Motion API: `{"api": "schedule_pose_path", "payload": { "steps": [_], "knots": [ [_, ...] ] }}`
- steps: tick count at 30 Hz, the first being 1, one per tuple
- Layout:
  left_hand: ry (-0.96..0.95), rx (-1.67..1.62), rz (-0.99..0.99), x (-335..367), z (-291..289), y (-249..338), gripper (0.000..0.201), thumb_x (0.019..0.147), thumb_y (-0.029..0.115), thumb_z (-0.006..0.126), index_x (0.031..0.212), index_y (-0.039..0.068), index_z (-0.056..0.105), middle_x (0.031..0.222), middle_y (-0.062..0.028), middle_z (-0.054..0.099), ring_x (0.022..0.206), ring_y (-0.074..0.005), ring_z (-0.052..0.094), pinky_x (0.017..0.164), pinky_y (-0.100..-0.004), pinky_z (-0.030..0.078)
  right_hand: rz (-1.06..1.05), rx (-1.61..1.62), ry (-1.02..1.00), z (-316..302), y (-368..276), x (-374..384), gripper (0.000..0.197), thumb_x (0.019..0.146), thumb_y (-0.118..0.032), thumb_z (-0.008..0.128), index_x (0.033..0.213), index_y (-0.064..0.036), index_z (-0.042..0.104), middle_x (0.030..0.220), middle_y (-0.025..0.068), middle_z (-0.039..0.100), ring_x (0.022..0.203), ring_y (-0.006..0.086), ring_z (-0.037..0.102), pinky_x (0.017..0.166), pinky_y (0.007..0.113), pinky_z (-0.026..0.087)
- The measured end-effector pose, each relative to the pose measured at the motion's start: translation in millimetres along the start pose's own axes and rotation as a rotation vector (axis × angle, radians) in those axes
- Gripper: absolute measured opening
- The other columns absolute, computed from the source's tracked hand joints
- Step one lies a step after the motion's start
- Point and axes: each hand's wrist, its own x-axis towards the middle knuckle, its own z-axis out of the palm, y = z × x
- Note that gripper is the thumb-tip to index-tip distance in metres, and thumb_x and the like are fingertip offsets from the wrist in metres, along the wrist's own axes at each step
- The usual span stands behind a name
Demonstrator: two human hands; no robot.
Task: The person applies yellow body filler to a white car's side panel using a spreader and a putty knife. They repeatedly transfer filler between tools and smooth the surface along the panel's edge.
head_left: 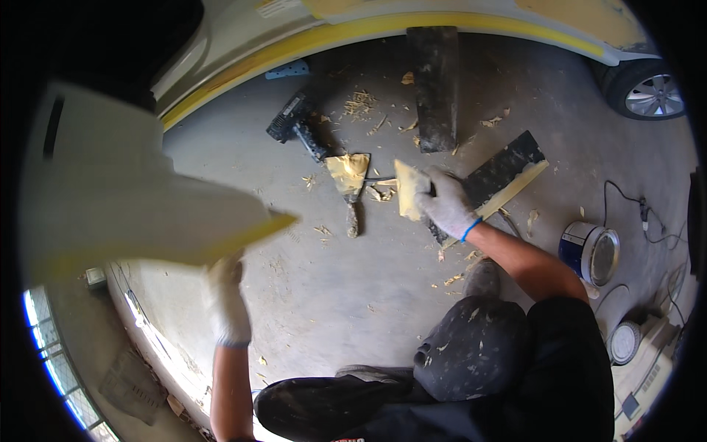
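While the left hand grips a raised board, the right hand clamps a putty-loaded spreader above the floor, suggesting filler loading; next needs steady transfer.

a wide, pale panel with a yellow-smeared lower edge is held raised in the gloved left hand, tilted across the upper left of the view, its blurred tip pointing right above the concrete floor. a small flat spreader coated in yellow filler is gripped upright in the gloved right hand, just beside a putty knife with a filler-caked blade that lies flat on the floor, handle pointing toward the person. dried yellow scrapings lie scattered between the knife and the spreader.
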Motion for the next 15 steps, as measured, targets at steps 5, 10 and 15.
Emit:
{"api": "schedule_pose_path", "payload": {
  "steps": [5,10,15],
  "knots": [
    [-0.414,0.886,-0.170,62.3,141.3,-129.5,0.068,0.092,0.042,0.075,0.142,0.002,0.054,0.136,-0.0237,0.065,0.125,-0.0368,0.065,0.106,-0.0420,0.051,-0.043,0.216,0.090,-44.4,54.5,-5.3,0.018,0.096,-0.009,0.061,0.111,0.0018,0.062,0.099,0.0176,0.069,0.091,0.0228,0.064,0.086,0.037,0.053],
    [-0.001,0.967,-0.319,84.4,192.3,-265.4,0.067,0.080,0.033,0.074,0.137,0.004,0.056,0.117,-0.0232,0.069,0.105,-0.0404,0.067,0.095,-0.0466,0.053,-0.122,0.256,0.118,-62.6,13.3,3.4,0.026,0.098,-0.006,0.060,0.122,0.0036,0.064,0.106,0.0111,0.069,0.099,0.0152,0.061,0.092,0.032,0.051],
    [-0.031,0.088,-0.309,62.6,197.4,-224.6,0.022,0.088,0.013,0.063,0.108,0.006,0.058,0.079,-0.0047,0.065,0.059,-0.0105,0.057,0.047,-0.0267,0.044,-0.151,0.305,0.153,-93.4,-10.5,20.4,0.026,0.101,-0.010,0.060,0.123,0.0027,0.065,0.113,0.0107,0.069,0.103,0.0159,0.061,0.094,0.032,0.051]
  ]
}}
